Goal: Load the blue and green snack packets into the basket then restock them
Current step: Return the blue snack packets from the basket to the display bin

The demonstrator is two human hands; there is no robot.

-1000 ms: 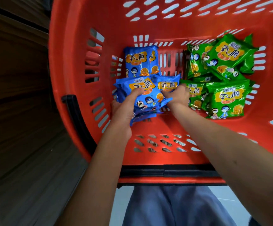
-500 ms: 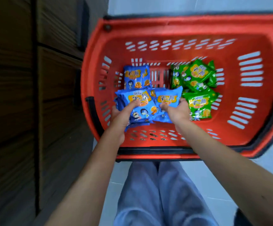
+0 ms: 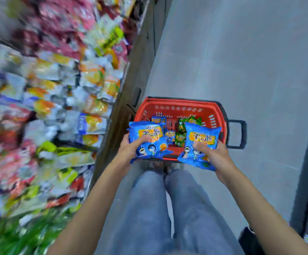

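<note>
Blurred stocked shelves (image 3: 57, 107) line the left; their dark base runs just beside the red basket (image 3: 182, 107) on the floor. Open grey floor (image 3: 241, 61) lies right of it and beyond. The left hand (image 3: 129, 150) grips one blue bundle (image 3: 147, 138) and the right hand (image 3: 216, 155) another (image 3: 202, 142) — thumbs on top, over the near rim, long axes pointing away from the person, print up. Green packets (image 3: 184, 129) lie inside.

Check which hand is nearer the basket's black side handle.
Right. The right hand, holding a blue packet, is just beside the black side handle. The left hand, holding another blue packet, is across the basket, by the shelf.
</note>
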